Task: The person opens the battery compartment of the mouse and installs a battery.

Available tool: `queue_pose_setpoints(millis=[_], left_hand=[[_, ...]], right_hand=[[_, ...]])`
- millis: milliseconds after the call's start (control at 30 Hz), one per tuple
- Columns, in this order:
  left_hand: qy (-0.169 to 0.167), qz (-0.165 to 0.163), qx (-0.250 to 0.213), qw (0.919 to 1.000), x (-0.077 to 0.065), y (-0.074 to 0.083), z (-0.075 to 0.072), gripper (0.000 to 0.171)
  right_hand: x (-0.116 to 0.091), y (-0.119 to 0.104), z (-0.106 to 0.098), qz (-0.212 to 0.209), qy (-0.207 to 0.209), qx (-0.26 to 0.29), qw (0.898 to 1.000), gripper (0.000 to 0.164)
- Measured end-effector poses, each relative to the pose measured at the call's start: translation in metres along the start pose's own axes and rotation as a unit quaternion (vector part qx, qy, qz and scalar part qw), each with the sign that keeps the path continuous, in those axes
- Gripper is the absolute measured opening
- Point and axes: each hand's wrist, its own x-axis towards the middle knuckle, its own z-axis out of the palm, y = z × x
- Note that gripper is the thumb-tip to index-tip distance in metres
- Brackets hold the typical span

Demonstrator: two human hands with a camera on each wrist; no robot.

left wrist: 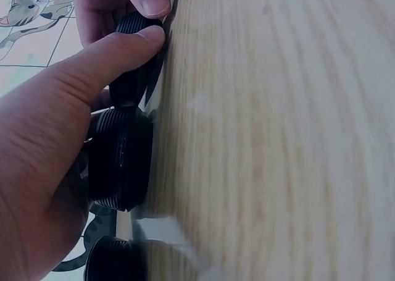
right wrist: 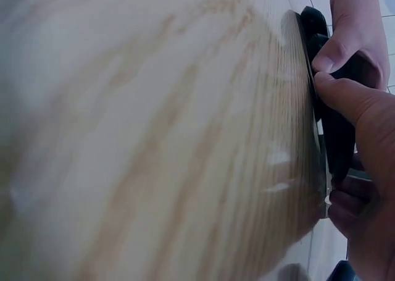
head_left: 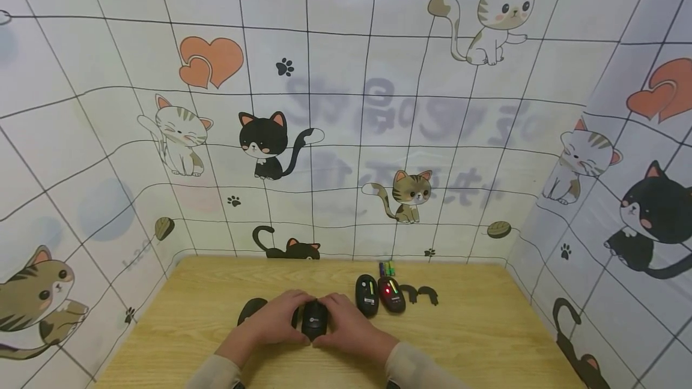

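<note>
A black computer mouse (head_left: 315,318) sits top side up on the wooden table, gripped from both sides. My left hand (head_left: 277,320) has its fingers and thumb curled along the mouse's left side. On the other side, my right hand (head_left: 350,325) holds it the same way, both thumbs meeting at the near end. The left wrist view shows a thumb pressed at the end of the held mouse (left wrist: 133,82), close over the tabletop. Beside my left hand are a second black mouse (left wrist: 120,160), partly covered by it in the head view, and a third mouse (head_left: 251,309).
Right of my hands lie two overturned mice: a black mouse (head_left: 367,296) and a dark red mouse (head_left: 391,300) with a lit red light. Behind them are small batteries (head_left: 387,268). Two dark curved pieces (head_left: 429,294) lie farther right. A cat-patterned sheet (head_left: 346,137) rises behind the table.
</note>
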Motion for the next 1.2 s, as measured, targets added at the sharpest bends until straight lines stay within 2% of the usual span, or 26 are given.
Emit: queue_pose_setpoints(millis=[167, 367, 600, 867, 1067, 1200], left_hand=[[0.015, -0.005, -0.014, 0.9998, 0.000, 0.001, -0.001, 0.086], [0.039, 0.008, -0.034, 0.9986, 0.000, 0.004, -0.001, 0.088], [0.069, 0.015, -0.076, 0.9946, 0.002, 0.008, 0.001, 0.085], [0.101, 0.031, -0.143, 0.9841, 0.005, 0.019, 0.003, 0.082], [0.112, 0.056, -0.196, 0.9725, 0.009, 0.025, 0.006, 0.080], [0.116, 0.059, -0.230, 0.9646, 0.011, 0.029, 0.010, 0.078]], right_hand=[[-0.002, 0.001, -0.007, -0.002, 0.007, 0.044, 0.999, 0.085], [-0.006, 0.004, -0.015, 0.007, 0.011, 0.094, 0.995, 0.089], [-0.016, 0.007, -0.024, -0.012, 0.037, 0.140, 0.989, 0.085], [-0.023, 0.008, -0.033, -0.029, 0.061, 0.192, 0.979, 0.080], [-0.028, 0.008, -0.040, -0.032, 0.064, 0.215, 0.974, 0.078], [-0.032, 0.010, -0.044, -0.026, 0.062, 0.226, 0.972, 0.078]])
